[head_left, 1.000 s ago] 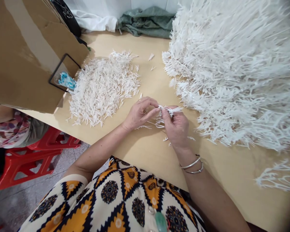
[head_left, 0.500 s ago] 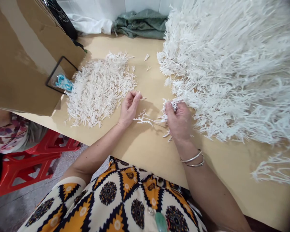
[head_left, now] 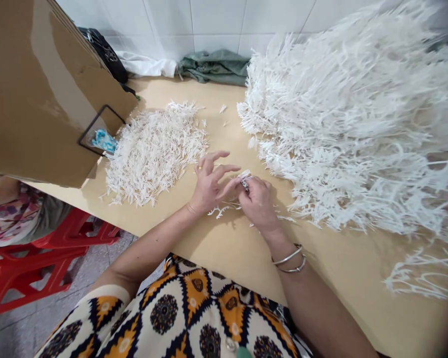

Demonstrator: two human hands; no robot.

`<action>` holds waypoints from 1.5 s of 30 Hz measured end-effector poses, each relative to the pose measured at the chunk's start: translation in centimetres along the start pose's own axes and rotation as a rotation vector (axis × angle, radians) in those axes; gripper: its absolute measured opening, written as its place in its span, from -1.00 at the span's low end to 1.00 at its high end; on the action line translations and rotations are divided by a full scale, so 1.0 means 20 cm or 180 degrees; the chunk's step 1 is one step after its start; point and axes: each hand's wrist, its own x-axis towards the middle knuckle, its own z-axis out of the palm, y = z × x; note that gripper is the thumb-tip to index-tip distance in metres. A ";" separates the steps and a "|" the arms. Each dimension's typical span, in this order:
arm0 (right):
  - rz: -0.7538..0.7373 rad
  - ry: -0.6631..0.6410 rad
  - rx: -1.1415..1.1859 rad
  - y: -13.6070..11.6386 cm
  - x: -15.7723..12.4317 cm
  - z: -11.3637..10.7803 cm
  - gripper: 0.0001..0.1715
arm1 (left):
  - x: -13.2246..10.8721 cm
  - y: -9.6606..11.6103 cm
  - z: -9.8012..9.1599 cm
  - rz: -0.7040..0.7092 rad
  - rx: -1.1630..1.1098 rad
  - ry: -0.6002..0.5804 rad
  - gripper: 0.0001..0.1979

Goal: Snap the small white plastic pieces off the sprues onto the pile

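My right hand (head_left: pixel 257 203) is closed around a small bunch of white branched plastic strands (head_left: pixel 245 175), whose tips poke out above its fingers. My left hand (head_left: pixel 211 186) meets it from the left, its lower finger pressed to those tips in what looks like a pinch, the thumb hidden. Its other fingers are stretched out and spread. Below the hands a few thin white branched scraps (head_left: pixel 219 211) lie on the table. A low heap of short white sprigs (head_left: pixel 157 154) is left of my left hand. Beyond my right hand rises a large pile of long white strands (head_left: pixel 351 129).
A cardboard box (head_left: pixel 52 99) with a black wire frame (head_left: pixel 84 136) and a blue-and-white packet (head_left: pixel 104 141) stands at left. Dark green cloth (head_left: pixel 214 64) lies along the tiled wall. Red stools (head_left: pixel 33 263) and part of another person (head_left: pixel 15 211) show lower left.
My left hand has moved right and down to meet the right hand, its fingers spreading. My right hand has shifted slightly left and lower. The view has tilted up a little.
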 end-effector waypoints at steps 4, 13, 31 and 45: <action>-0.0186 -0.0130 -0.0209 -0.01 -0.02 0.00 -0.80 | 0.01 -0.01 0.01 -0.0200 -0.0195 -0.0147 -0.81; -0.0436 -0.0402 -0.0322 -0.05 -0.04 0.02 -0.77 | 0.02 0.00 0.01 -0.0847 -0.0410 0.0014 -0.89; -0.0149 -0.0343 0.0607 -0.07 -0.01 -0.05 -0.64 | 0.02 -0.02 -0.02 -0.0068 -0.0600 -0.0315 -0.75; -0.0234 -0.0781 0.0785 -0.09 0.03 -0.08 -0.57 | 0.01 -0.05 0.02 -0.0454 -0.0883 0.0007 -0.67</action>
